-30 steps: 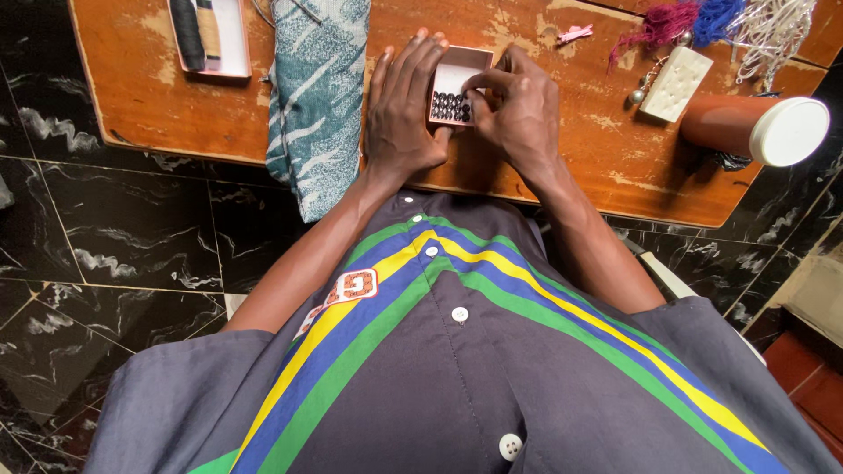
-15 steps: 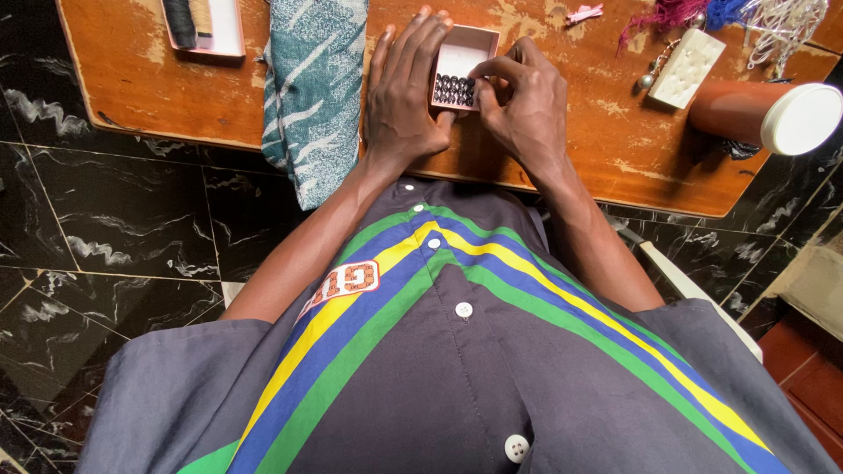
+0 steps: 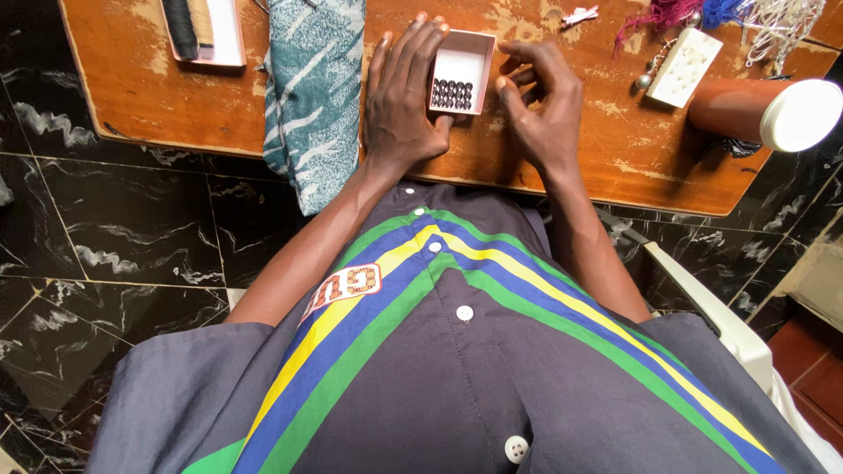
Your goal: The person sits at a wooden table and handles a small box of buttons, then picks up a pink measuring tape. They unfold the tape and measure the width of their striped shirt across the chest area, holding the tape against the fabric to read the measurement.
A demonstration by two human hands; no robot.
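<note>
My left hand [image 3: 399, 96] lies flat with fingers stretched along the small box [image 3: 463, 60] of dark beads [image 3: 452, 94], touching its side. My right hand [image 3: 540, 101] sits just beside it, fingers loosely curled, holding nothing I can see.

Dark beads [image 3: 452, 94] in small box [image 3: 463, 60] too small to identify; tray [image 3: 230, 42], tassels [image 3: 674, 12] and cloth [image 3: 314, 88] cut off at top edge.

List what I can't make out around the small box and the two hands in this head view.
- Small box: the dark pieces are too small to identify.
- Right hand: curled fingers hide whether it pinches anything.
- Left hand: it covers the box's left wall.
- Patterned cloth and tray: cut off by the top edge.
</note>
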